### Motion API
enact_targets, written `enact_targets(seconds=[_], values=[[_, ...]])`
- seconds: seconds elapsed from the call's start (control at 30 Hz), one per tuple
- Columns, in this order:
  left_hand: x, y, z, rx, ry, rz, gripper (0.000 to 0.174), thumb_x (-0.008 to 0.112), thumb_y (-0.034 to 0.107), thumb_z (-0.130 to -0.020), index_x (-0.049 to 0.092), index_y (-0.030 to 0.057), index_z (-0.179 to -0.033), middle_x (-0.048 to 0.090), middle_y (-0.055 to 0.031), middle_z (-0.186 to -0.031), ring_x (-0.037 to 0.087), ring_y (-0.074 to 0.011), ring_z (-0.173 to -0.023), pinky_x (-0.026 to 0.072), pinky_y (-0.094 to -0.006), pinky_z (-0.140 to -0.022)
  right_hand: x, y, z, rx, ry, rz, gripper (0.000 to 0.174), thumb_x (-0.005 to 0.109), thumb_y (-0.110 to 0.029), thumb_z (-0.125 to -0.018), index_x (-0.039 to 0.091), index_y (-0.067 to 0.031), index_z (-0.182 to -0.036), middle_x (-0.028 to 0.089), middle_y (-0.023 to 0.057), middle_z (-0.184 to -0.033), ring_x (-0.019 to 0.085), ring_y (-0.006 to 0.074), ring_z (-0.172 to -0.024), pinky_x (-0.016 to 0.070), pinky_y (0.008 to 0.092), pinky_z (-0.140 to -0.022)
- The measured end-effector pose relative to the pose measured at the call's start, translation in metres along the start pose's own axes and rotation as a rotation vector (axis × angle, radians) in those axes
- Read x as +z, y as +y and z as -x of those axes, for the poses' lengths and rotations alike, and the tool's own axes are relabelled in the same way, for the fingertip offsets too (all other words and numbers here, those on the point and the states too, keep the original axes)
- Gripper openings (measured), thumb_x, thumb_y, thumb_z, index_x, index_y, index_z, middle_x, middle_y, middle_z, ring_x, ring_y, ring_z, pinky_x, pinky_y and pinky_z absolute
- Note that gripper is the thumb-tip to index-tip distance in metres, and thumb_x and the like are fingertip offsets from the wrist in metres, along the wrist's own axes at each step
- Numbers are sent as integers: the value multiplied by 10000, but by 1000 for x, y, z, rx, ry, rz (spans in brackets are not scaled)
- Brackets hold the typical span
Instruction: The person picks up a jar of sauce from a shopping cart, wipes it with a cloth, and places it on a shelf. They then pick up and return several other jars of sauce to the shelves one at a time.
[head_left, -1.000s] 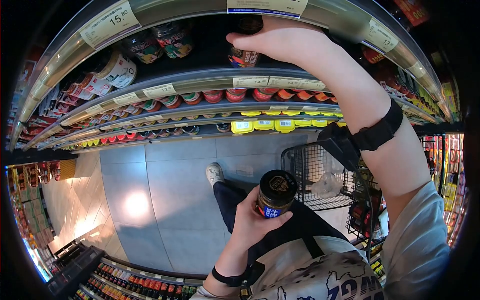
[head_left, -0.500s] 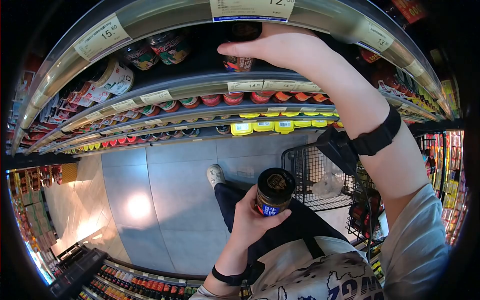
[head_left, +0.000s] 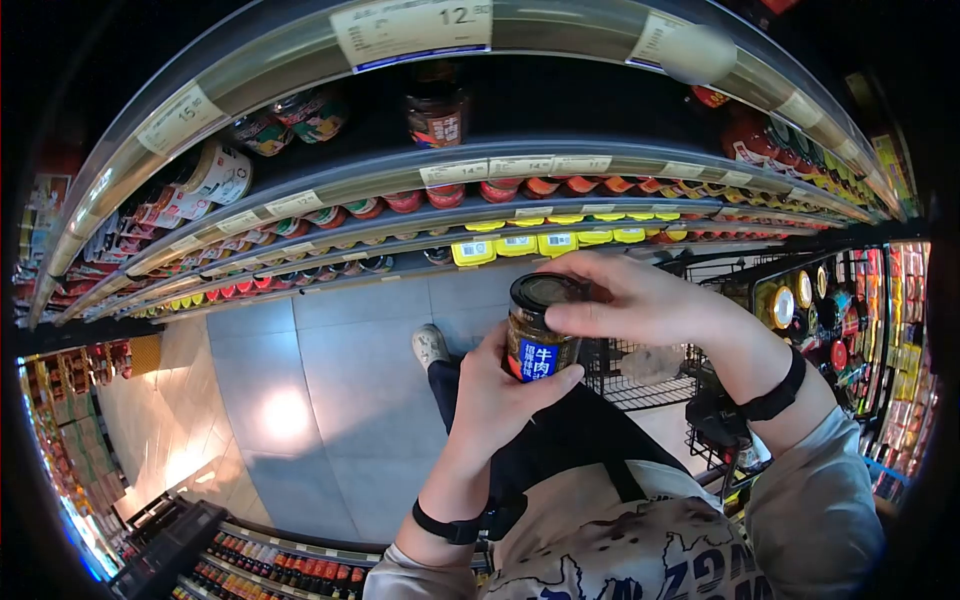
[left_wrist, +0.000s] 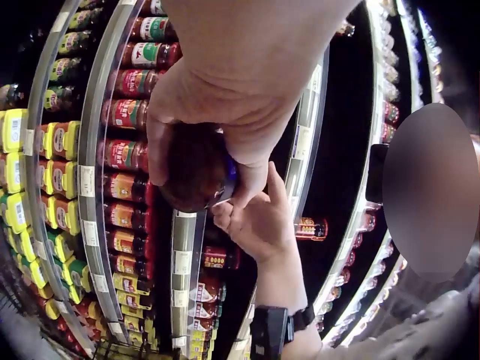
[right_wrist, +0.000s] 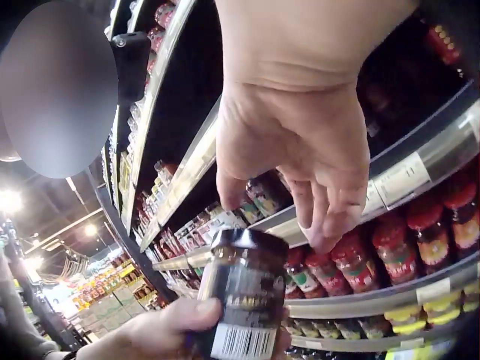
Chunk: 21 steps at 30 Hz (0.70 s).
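Note:
My left hand (head_left: 497, 398) grips a glass jar (head_left: 540, 358) upright in front of my body, thumb and fingers wrapped round its sides. The jar has a black lid and a blue label with white characters; its barcode side shows in the right wrist view. My right hand (head_left: 640, 305) is beside the lid, its thumb overlapping the jar's top in the head view. In the right wrist view that hand hangs just above the jar, fingers loosely bent with nothing between them. Another dark-lidded jar (head_left: 437, 118) stands alone on the upper shelf.
Shelves of jars curve across the front, with price tags (head_left: 412, 32) along their edges and yellow tubs (head_left: 515, 246) low down. A black wire cart (head_left: 640, 390) stands at the right, with several jars (head_left: 800, 310) nearby. More bottles (head_left: 270, 575) line a shelf behind.
My right hand has left the jar on the upper shelf and come down to the jar in my left hand. The left hand keeps its grip, and that jar's label now faces up more.

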<state>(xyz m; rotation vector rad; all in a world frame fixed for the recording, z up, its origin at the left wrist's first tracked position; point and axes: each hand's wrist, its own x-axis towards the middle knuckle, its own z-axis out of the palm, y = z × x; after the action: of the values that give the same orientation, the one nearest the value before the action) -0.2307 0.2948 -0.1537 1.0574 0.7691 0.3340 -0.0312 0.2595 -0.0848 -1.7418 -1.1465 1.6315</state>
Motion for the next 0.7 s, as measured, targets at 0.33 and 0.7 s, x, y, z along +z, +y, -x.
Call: enact_targets(seconds=[0.33, 0.7], values=[[11, -3, -14, -180, -268, 379, 455, 789, 113, -758, 573, -36, -1130, 668, -76, -974, 664, -145, -846, 557, -282, -734, 6, -5, 9, 44, 247, 244, 712, 733, -570, -741, 608, 27, -1110, 663, 175, -1020, 643, 269, -959, 496, 345, -834], [8, 8, -19, -204, -487, 408, 732, 883, 219, -658, 491, -42, -1219, 650, -98, -1044, 652, -175, -930, 545, -294, -800, -6, 5, 16, -4, 246, 85, 686, 714, -583, -748, 617, 26, -1048, 632, 157, -960, 597, 241, -902, 465, 325, -805]])
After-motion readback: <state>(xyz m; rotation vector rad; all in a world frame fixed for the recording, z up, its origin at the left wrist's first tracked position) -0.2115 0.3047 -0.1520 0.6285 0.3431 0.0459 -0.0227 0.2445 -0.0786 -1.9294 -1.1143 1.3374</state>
